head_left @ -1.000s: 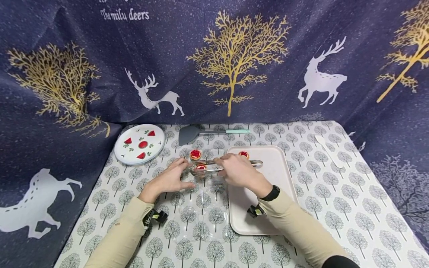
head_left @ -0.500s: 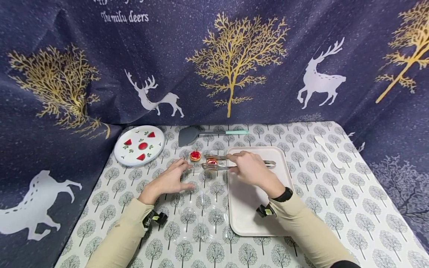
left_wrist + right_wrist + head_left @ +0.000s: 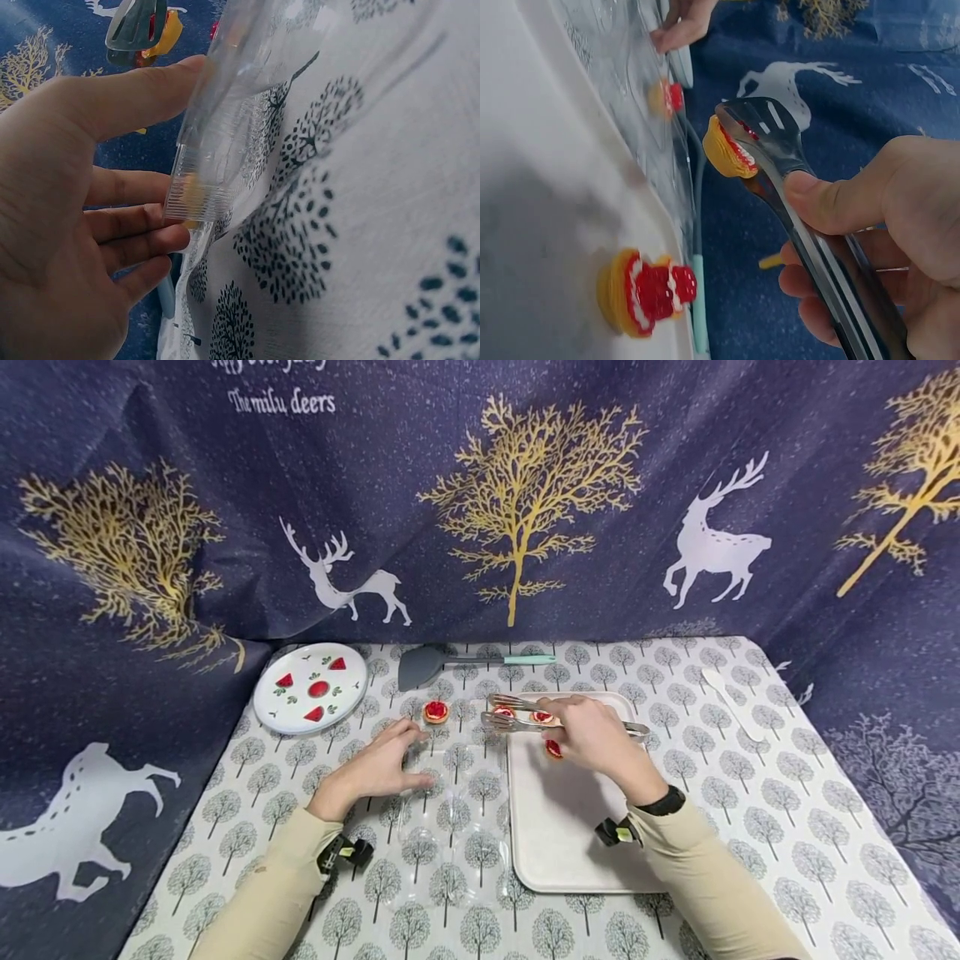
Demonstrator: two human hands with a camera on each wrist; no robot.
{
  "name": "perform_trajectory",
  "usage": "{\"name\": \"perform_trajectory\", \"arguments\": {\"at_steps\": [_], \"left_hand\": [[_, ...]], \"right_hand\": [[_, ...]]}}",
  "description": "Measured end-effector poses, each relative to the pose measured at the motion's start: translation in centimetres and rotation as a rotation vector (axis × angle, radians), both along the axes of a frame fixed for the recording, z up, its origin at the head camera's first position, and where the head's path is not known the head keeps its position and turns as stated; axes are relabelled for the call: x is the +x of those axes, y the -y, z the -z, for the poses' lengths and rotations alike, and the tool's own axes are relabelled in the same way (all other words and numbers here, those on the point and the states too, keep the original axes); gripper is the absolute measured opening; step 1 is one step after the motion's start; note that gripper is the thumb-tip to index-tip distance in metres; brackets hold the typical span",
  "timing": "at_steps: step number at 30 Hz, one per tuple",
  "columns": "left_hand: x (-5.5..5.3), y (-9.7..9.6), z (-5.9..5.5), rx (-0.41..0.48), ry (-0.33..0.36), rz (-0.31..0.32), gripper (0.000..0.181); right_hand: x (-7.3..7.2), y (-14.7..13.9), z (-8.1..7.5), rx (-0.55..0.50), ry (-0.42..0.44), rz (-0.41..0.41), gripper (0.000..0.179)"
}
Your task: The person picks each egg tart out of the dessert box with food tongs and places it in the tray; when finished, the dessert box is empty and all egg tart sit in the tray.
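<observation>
My right hand (image 3: 592,735) grips a pair of metal tongs (image 3: 810,240). Between the tong heads is a small fruit tart (image 3: 727,154) with a yellow crust and red topping, raised over the left edge of the pale tray (image 3: 585,860). Two more tarts, one of them a red-topped tart (image 3: 634,292), sit on the tray below the tongs. My left hand (image 3: 375,764) rests its extended thumb and fingers at the ribbed edge of a clear plastic container (image 3: 206,184). At that container's far left corner sits another tart (image 3: 436,712).
A white plate (image 3: 273,710) with watermelon pictures stands back left. Along the back lies a grey spatula (image 3: 422,668) with a mint handle. A white spoon (image 3: 731,702) is at the right. Behind the table hangs a dark blue cloth (image 3: 465,593).
My right hand has moved right with the tongs, carrying the tart from the clear container to the tray's left edge. My left hand has stayed at the container.
</observation>
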State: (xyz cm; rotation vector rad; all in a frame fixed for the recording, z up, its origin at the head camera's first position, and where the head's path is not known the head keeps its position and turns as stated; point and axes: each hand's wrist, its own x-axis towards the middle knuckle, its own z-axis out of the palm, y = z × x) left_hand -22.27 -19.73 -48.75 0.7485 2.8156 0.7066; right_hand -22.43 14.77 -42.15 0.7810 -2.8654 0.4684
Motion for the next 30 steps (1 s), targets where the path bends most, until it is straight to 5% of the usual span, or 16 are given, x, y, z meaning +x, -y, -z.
{"name": "perform_trajectory", "arguments": {"at_steps": [8,30], "left_hand": [[0.1,0.1,0.1,0.006,0.004,-0.003,0.079],[0.1,0.0,0.1,0.001,0.005,-0.002,0.077]], "right_hand": [[-0.3,-1.8,0.5,-0.039,-0.074,-0.008,0.047],[-0.3,-6.2,1.3,-0.041,0.005,0.115,0.05]]}}
